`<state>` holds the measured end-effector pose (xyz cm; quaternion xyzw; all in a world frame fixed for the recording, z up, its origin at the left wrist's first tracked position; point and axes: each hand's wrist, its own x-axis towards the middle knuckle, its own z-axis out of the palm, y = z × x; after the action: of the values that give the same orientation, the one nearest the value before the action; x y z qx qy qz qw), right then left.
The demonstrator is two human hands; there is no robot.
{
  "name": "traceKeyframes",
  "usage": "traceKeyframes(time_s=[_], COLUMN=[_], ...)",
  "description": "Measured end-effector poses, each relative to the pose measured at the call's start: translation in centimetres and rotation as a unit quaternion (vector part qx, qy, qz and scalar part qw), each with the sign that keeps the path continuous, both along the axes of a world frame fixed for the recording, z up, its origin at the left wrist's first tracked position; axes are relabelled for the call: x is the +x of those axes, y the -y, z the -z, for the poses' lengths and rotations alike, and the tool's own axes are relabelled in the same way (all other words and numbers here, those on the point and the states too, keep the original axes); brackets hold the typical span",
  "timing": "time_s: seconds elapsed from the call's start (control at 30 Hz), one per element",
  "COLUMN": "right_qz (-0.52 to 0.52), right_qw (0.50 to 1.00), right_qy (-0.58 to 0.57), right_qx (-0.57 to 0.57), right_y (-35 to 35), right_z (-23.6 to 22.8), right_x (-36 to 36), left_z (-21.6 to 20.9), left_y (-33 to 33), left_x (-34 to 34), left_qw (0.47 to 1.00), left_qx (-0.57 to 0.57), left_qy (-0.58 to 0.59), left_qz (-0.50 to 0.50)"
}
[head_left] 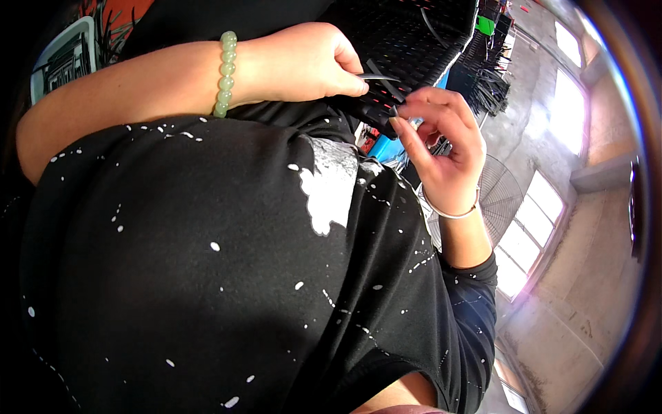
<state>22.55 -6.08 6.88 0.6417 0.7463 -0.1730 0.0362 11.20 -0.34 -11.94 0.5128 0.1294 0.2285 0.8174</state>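
A black woven panel or basket (407, 34), made of flat strips, lies at the top middle, partly outside the view. My left hand (303, 62), with a pale green bead bracelet above it, reaches in from the left. Its thumb and forefinger pinch a thin black strip (378, 76) at the weave's near edge. From the right comes my right hand (445, 134), wearing a silver bangle. Thumb and forefinger are pressed together on a dark strip end (394, 112) close to the same edge. Where the strips enter the weave is hard to make out.
A light grey bin (91, 45) of dark strips stands at the upper left, with loose strips beside it. Beyond the weave, a heap of black strips (489, 86) and a green object (485, 26) show. A large wire-guarded fan (502, 196) stands behind my right wrist.
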Motion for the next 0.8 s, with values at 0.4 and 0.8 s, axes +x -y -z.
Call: traceKeyframes(time_s=[0.4, 0.8], right_qz=[-0.142, 0.092], right_qw=[0.981, 0.991], right_qy=[0.088, -0.098], right_qx=[0.096, -0.004], right_y=[0.9, 1.2], right_z=[0.6, 0.6], right_x=[0.9, 1.0], left_z=[-0.1, 0.0], left_y=[0.0, -0.2], left_x=[-0.2, -0.3], left_qw=[1.0, 1.0], left_qx=[0.007, 0.007], left_qy=[0.008, 0.011], left_qz=[-0.011, -0.009])
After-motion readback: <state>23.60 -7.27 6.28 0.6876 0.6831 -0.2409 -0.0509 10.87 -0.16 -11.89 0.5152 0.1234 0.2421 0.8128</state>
